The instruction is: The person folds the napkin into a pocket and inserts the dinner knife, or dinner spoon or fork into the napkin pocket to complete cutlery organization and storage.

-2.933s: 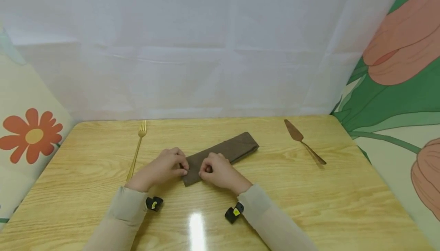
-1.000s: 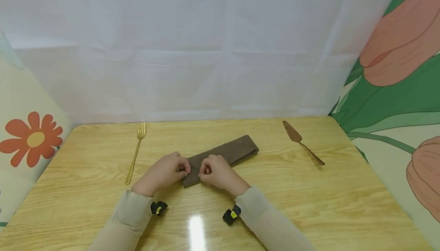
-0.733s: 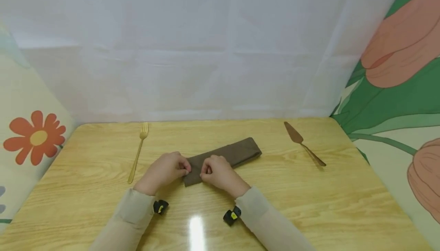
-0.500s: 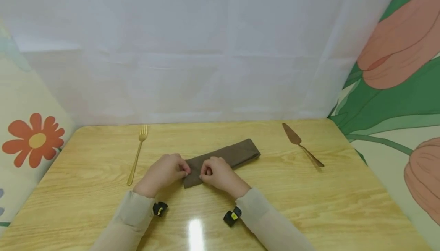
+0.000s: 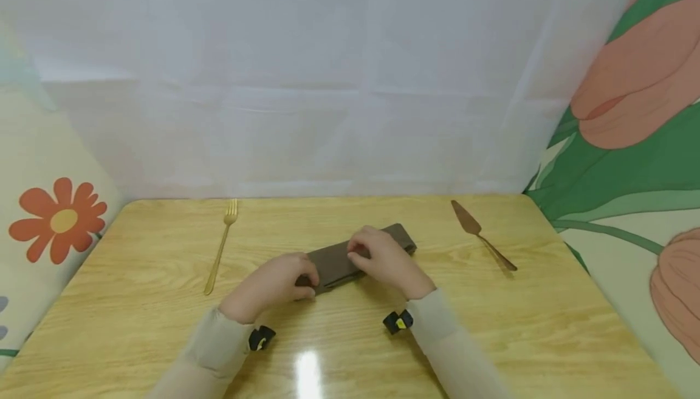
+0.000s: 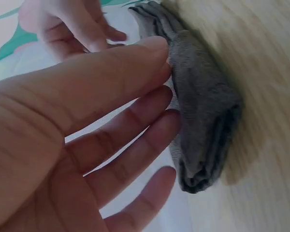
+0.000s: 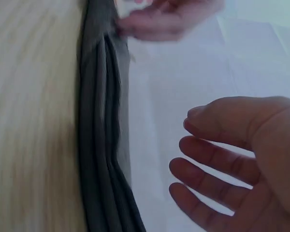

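A dark brown cloth napkin [image 5: 331,263], folded into a long narrow strip, lies slantwise in the middle of the table. At its near left end is my left hand [image 5: 273,283], loosely bent, with the fingertips right at the cloth. In the left wrist view the folded end of the napkin [image 6: 198,92] shows several layers beside those fingertips. My right hand [image 5: 389,259] is over the strip's right half, its fingers relaxed. From the right wrist view, this hand [image 7: 261,159] has thumb and fingers spread apart, away from the layered edge of the napkin [image 7: 94,121].
A gold fork [image 5: 221,246] lies on the left of the wooden table [image 5: 525,332]. Towards the right lies a copper-coloured cake server [image 5: 466,217]. White cloth [image 5: 306,83] hangs behind the table, with flower-patterned panels on both sides.
The napkin's left end has been folded over, so the strip is shorter. My right hand has moved right and away along it; my left hand has shifted slightly right and nearer.
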A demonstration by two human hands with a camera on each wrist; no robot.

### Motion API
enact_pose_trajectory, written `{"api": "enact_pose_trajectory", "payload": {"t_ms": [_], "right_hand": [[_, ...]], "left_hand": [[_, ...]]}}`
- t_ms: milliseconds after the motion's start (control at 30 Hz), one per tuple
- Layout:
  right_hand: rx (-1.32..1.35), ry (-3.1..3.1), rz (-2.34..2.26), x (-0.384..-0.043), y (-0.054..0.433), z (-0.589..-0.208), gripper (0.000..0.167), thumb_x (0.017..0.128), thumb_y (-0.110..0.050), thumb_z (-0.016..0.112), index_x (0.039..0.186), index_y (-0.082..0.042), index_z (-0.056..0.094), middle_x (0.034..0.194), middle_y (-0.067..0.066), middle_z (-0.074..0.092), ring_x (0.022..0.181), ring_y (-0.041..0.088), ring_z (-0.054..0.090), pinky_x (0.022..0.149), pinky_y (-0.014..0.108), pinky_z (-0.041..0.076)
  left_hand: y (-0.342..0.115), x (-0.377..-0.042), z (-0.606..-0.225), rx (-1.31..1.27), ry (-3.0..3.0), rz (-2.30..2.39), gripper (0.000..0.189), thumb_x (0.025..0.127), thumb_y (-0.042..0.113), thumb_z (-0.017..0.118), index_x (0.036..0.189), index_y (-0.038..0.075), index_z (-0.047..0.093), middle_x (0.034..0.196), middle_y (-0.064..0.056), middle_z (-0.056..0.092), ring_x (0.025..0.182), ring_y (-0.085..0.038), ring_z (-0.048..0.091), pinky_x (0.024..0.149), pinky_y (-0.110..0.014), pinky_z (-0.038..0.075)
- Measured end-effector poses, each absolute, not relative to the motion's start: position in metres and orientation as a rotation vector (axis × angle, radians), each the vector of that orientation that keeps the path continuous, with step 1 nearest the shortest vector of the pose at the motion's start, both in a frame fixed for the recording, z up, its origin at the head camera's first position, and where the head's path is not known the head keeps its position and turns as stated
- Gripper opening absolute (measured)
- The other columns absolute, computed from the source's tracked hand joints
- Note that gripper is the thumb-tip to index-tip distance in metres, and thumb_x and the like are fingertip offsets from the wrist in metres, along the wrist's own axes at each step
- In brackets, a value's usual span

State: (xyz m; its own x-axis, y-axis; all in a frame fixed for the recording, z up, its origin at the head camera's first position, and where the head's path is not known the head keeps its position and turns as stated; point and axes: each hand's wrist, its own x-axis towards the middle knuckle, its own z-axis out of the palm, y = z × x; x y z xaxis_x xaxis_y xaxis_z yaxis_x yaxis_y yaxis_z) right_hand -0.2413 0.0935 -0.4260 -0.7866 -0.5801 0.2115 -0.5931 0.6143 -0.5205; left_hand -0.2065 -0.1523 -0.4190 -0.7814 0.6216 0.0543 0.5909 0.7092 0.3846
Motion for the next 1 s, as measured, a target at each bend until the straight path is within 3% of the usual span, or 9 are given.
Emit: {"api": "enact_pose_trajectory", "payload": {"t_ms": [333, 533, 667, 800, 1000], "right_hand": [[0.936, -2.854, 0.56, -0.248, 0.149, -0.432, 0.011, 0.093, -0.002, 0.072, 0.103, -0.003, 0.076, 0.103, 0.007, 0.071, 0.099, 0.026, 0.067, 0.089, 0.04, 0.056], [0.888, -2.891, 0.531, -0.247, 0.16, -0.44, 0.009, 0.091, 0.003, 0.072, 0.097, 0.0, 0.078, 0.098, 0.01, 0.073, 0.096, 0.028, 0.069, 0.088, 0.04, 0.057], [0.774, -2.97, 0.638, -0.249, 0.155, -0.44, 0.007, 0.093, -0.002, 0.071, 0.092, -0.002, 0.078, 0.096, 0.008, 0.073, 0.092, 0.024, 0.069, 0.084, 0.039, 0.058], [0.685, -3.039, 0.652, -0.253, 0.148, -0.436, 0.014, 0.093, -0.008, 0.074, 0.079, -0.008, 0.075, 0.085, 0.002, 0.069, 0.077, 0.015, 0.063, 0.074, 0.034, 0.057], [0.663, -3.057, 0.524, -0.251, 0.144, -0.432, 0.019, 0.089, -0.004, 0.077, 0.071, -0.009, 0.071, 0.074, 0.0, 0.065, 0.067, 0.012, 0.058, 0.065, 0.031, 0.054]], "left_hand": [[-0.154, -0.206, -0.427, 0.996, 2.992, 0.432, 0.024, 0.075, -0.001, 0.087, 0.088, 0.014, 0.074, 0.091, 0.002, 0.071, 0.087, -0.021, 0.067, 0.077, -0.037, 0.057], [-0.164, -0.21, -0.427, 0.832, 3.0, 0.507, 0.02, 0.079, -0.002, 0.083, 0.091, 0.012, 0.076, 0.094, -0.001, 0.073, 0.091, -0.024, 0.069, 0.081, -0.041, 0.058], [-0.17, -0.212, -0.428, 0.734, 2.956, 0.613, 0.018, 0.081, -0.004, 0.08, 0.091, 0.011, 0.078, 0.098, -0.004, 0.075, 0.096, -0.028, 0.07, 0.086, -0.044, 0.057], [-0.173, -0.213, -0.428, 0.721, 2.938, 0.601, 0.014, 0.084, 0.002, 0.081, 0.091, 0.013, 0.078, 0.097, -0.002, 0.075, 0.095, -0.027, 0.07, 0.084, -0.045, 0.057], [-0.175, -0.213, -0.425, 0.766, 2.911, 0.547, 0.009, 0.086, 0.008, 0.081, 0.092, 0.015, 0.078, 0.099, -0.001, 0.073, 0.096, -0.027, 0.069, 0.086, -0.045, 0.056]]}}
